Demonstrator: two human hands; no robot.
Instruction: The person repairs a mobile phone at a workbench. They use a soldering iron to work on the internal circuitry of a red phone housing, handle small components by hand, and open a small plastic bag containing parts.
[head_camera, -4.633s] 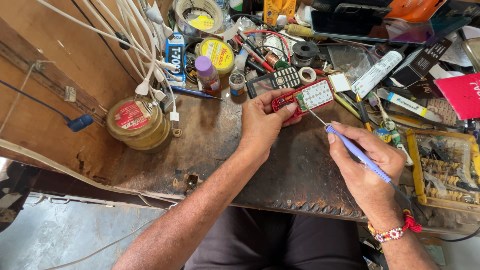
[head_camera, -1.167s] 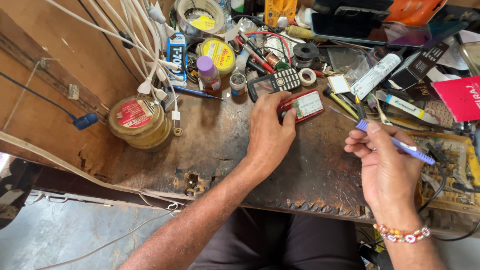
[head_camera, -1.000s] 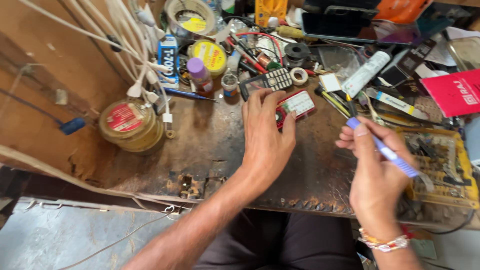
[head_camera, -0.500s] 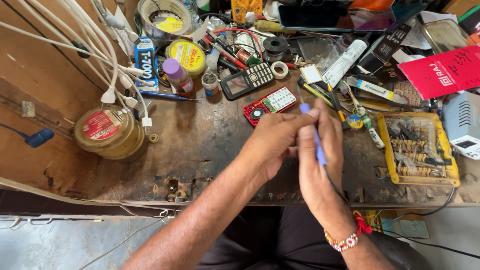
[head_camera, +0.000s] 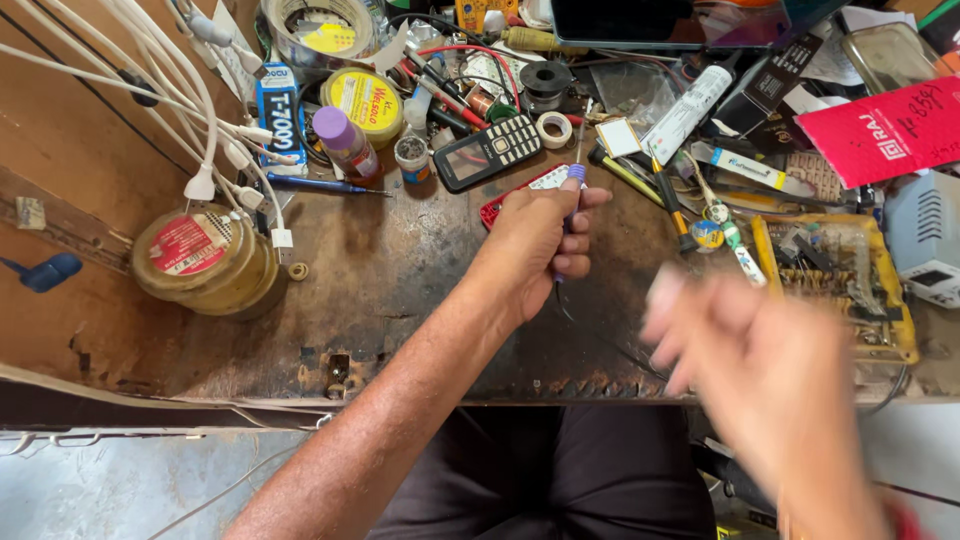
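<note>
Left hand (head_camera: 535, 240): fingers curled tight around slim purple-handled metal-tipped tool (head_camera: 573, 190), upright; red circuit-board phone (head_camera: 530, 190) beneath the fingertips. Right hand (head_camera: 770, 370): blurred, fingers loosely spread, holding nothing.

blue-handled tool (head_camera: 571, 200) | upright, gripped in left hand (head_camera: 535, 245) | red phone (head_camera: 520, 192) (mostly hidden) behind

My left hand (head_camera: 530, 245) and forearm are bare, with no sleeve, ring or watch showing. My right hand (head_camera: 770, 370) is motion-blurred, and a blurred red band shows at its wrist near the lower edge of the view. My lap is covered by dark trousers (head_camera: 560, 470), plain and unmarked.
</note>
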